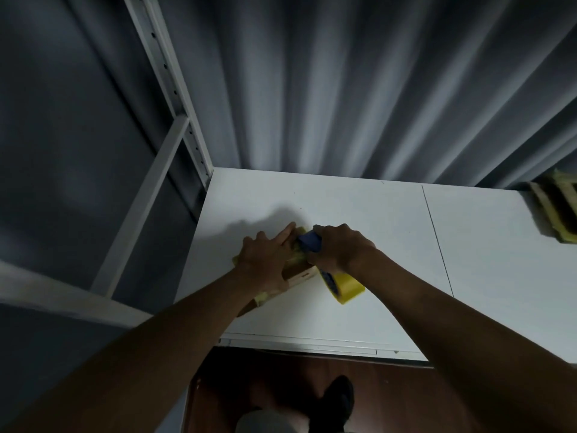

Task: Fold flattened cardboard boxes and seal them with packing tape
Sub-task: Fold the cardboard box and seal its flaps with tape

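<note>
Left hand (pixel 265 260) pressed flat on small cardboard box (pixel 299 270) | right hand (pixel 337 248) gripping blue tape dispenser (pixel 310 241), yellow roll (pixel 346 285) | second taped box (pixel 559 207) far right on white table (pixel 374 229)

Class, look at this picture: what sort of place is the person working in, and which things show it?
Probably a packing or storage room: a white worktable, metal shelving beside it, and a taped cardboard box.

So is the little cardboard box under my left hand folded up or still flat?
Folded up: the cardboard box shows a raised side wall, left hand pressing its top.
</note>
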